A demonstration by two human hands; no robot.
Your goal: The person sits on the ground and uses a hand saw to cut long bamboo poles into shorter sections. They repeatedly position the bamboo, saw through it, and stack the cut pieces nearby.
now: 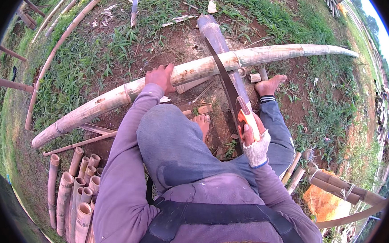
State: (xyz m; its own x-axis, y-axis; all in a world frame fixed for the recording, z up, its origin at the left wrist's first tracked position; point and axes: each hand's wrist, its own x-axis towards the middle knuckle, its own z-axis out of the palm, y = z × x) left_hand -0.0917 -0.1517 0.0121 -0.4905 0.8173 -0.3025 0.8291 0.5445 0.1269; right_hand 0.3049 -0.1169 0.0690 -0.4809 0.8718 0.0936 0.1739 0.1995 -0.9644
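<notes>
left hand rests on a bamboo pole; right hand holds a saw across it.

One left hand, one right hand, one saw, one bamboo pole spanning left to right, two bare feet, one orange sack near right and over ten bamboo tubes near left showed.

No readable lettering, numbers, labels or signs anywhere in view.
</notes>
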